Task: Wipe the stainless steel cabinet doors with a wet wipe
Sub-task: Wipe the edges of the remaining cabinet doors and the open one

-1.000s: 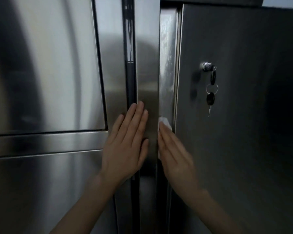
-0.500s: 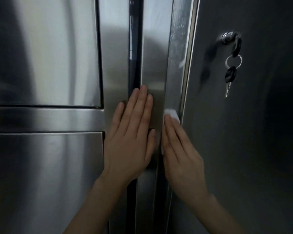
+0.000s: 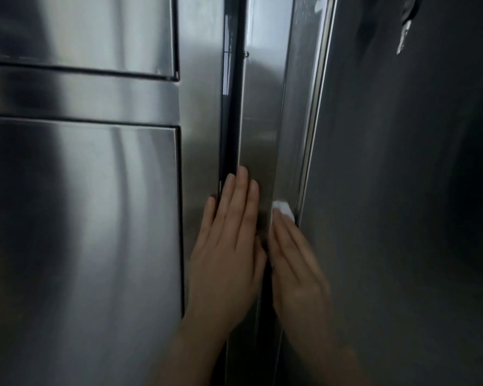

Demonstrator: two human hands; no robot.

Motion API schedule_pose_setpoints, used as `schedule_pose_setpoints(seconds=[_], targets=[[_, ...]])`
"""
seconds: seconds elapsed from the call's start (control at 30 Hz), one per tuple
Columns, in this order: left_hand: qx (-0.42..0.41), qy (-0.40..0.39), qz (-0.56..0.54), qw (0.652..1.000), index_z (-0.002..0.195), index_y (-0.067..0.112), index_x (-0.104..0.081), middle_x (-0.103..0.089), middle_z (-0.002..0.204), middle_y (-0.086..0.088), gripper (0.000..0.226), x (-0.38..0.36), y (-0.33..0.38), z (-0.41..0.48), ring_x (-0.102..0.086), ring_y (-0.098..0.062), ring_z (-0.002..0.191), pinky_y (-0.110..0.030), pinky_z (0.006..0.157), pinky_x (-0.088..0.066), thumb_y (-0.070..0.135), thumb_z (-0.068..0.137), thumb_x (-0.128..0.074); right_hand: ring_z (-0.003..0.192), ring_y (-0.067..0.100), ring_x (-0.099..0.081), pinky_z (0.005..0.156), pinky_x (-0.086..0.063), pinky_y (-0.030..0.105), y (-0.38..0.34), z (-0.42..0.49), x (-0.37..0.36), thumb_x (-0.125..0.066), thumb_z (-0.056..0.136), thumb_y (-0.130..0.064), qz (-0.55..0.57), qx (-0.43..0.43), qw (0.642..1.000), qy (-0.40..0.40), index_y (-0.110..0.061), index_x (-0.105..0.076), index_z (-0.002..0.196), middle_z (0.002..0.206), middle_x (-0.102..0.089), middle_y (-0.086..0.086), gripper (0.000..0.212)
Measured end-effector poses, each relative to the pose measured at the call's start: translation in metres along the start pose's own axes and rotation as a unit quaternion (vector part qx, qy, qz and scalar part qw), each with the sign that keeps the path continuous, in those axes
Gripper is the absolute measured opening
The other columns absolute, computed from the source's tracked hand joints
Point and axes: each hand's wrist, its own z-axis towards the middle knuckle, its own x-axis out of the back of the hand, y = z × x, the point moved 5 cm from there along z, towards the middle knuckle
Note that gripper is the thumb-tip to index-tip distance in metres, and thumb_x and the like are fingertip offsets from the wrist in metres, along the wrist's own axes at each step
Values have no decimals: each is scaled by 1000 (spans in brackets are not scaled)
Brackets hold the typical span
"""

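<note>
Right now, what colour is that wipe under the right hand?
The wipe is white, showing beyond the right hand in the head view.

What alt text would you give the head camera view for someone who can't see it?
A right hand presses a white wet wipe flat against a narrow vertical steel strip beside the right cabinet door, while the left hand rests flat on the panel next to it. A key hangs at the top right.
</note>
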Motion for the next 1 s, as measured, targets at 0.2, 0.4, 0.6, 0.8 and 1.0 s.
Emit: schedule_pose_setpoints(seconds=[0.2, 0.4, 0.6, 0.8, 1.0], targets=[[25, 3, -16, 1000, 150, 1, -22, -10, 160, -14, 61, -4, 4, 0, -8, -24, 150, -45, 122, -11, 12, 93, -40, 139, 11, -22, 114, -19, 23, 11, 26, 5, -38, 93, -2, 184, -120, 973, 76, 0, -38, 136, 146, -30, 7, 43], [21, -15, 5, 1000, 151, -1, -20, -6, 159, -13, 69, -3, 5, -2, -7, -26, 150, -37, 123, -3, 4, 89, -51, 137, 26, -33, 114, -26, 33, -2, -15, -3, -49, 92, 3, 146, -91, 983, 60, 7, -41, 135, 146, -34, 16, 43], [26, -22, 2, 999, 152, 0, -18, 1, 159, -5, 77, -1, 7, -2, -1, -19, 150, -34, 123, -2, -3, 86, -56, 131, 28, -41, 108, -32, 36, -1, -45, -6, -48, 87, 13, 105, -46, 993, 8, 9, -46, 130, 142, -39, 15, 43], [-11, -37, -2, 999, 153, 5, -19, -2, 162, -6, 64, -7, -7, -23, 1, -15, 150, -32, 122, 0, 5, 95, -45, 140, 5, -11, 115, -6, 17, 14, 5, 4, -15, 95, -17, 50, 43, 998, -9, -11, -26, 141, 150, -19, -2, 48], [-62, -45, 10, 997, 152, 2, -23, -11, 161, -13, 59, -5, -16, -28, -8, -22, 150, -40, 122, -11, 10, 98, -47, 138, 30, -30, 114, -24, 30, 0, -25, 7, -12, 93, 6, -67, 72, 993, -65, 7, -35, 137, 148, -30, 18, 50]])
